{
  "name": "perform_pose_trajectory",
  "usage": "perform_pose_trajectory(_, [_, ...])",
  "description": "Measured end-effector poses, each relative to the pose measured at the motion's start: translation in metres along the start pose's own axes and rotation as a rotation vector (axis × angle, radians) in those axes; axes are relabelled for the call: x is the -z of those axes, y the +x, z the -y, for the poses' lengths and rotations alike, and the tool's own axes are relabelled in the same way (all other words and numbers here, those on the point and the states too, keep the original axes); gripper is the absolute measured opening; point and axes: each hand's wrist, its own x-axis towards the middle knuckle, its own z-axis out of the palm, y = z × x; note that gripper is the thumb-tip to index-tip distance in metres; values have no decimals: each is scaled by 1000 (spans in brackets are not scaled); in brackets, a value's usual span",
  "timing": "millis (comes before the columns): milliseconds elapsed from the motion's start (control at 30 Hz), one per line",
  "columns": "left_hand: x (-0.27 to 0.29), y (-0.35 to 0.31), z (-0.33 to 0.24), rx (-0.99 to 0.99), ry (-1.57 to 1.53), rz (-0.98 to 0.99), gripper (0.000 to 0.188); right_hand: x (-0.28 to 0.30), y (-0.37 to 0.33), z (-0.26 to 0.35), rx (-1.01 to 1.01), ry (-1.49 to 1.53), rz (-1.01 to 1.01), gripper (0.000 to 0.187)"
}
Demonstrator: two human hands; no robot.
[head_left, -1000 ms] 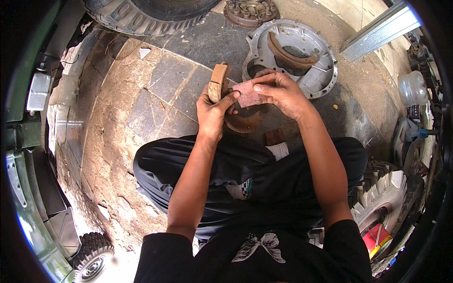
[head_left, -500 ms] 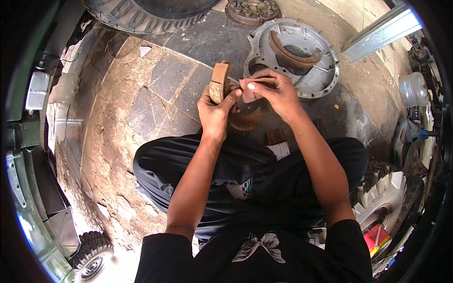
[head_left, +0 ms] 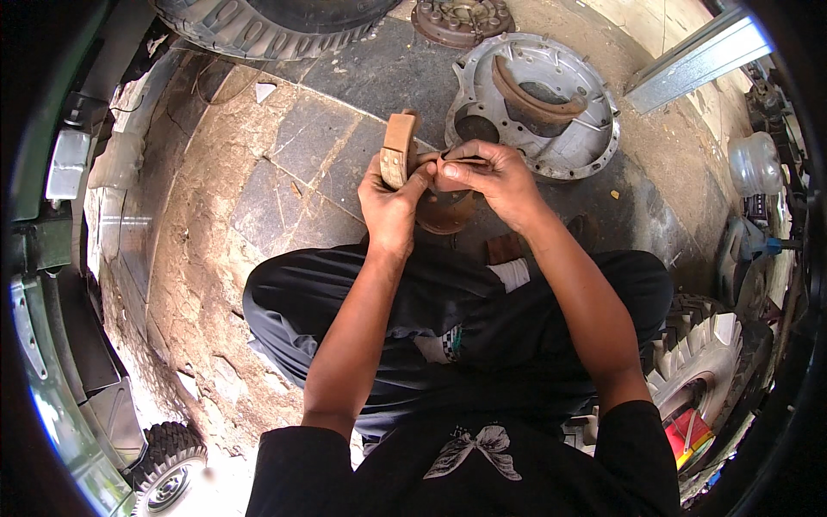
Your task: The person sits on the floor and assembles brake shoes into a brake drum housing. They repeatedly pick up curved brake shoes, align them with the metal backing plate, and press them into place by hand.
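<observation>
My left hand (head_left: 389,202) is closed round a brake shoe (head_left: 399,136), a curved part with a tan lining block, held upright above the floor. Close beside it, my right hand (head_left: 506,179) pinches a thin reddish-brown sheet (head_left: 447,178) that looks like sandpaper. The sheet is bent against the inner side of the shoe, where my left thumb also rests; fingers hide part of the contact. Below my hands lies a rusty curved part (head_left: 448,215), perhaps another brake shoe.
A grey metal housing (head_left: 603,142) lies ahead on the right, with a curved rusty shoe (head_left: 527,102) on it. Behind it is a round rusty hub (head_left: 461,30). A large tyre (head_left: 284,39) lies far left; a metal post (head_left: 698,60) stands right.
My right hand has moved slightly left and lower, bringing the reddish-brown sheet in against the brake shoe. My left hand and the shoe have barely moved.
</observation>
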Motion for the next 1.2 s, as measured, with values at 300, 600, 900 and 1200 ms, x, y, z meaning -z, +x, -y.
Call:
perform_pose_trajectory(300, [-4, -2, -5, 14, 2, 42, 32, -6, 4, -19, 176, -77, -138, 20])
perform_pose_trajectory(600, [-2, -1, -2, 35, -31, 30, 31, -15, 1, -20, 91, 183, -97, 26])
perform_pose_trajectory(900, [-11, 0, 6, 156, -12, -26, 26, -10, -2, -22, -145, 235, -189, 34])
perform_pose_trajectory(1200, [-9, 23, 20, 553, -3, 72, 56, 49, 10, 8, -11, 300, -532, 29])
